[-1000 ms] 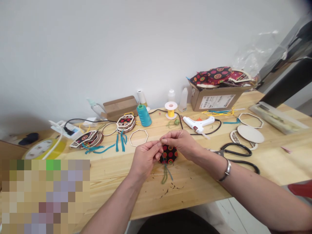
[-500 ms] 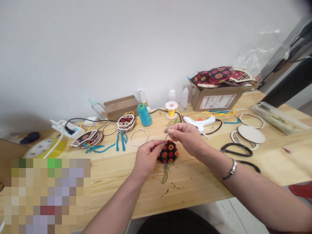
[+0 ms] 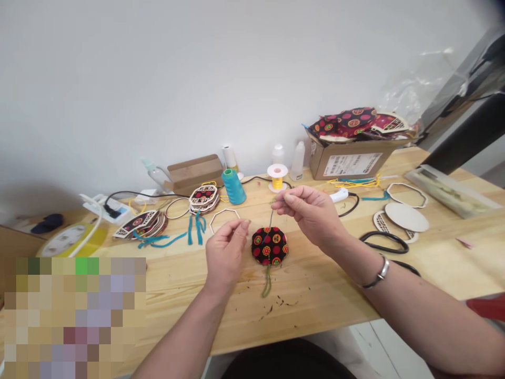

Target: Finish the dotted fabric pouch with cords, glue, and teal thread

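A black octagonal fabric piece with red and yellow patterns lies on the table between my hands. A green cord loop extends from its lower edge. My right hand pinches a thin grey-green cord above the piece, and the cord runs down onto the fabric. My left hand is left of the piece, thumb and forefinger pressed together; whether anything tiny is between them cannot be made out.
Behind my hands stand a teal thread cone and a yellow spool. Decorated stacks lie left. A cardboard box, black-handled scissors and a plastic tray are right. Dark scraps dot the front.
My left hand has let go of the cord and moved left, uncovering the fabric piece. My right hand has risen slightly with the cord, now covering much of the white glue gun.
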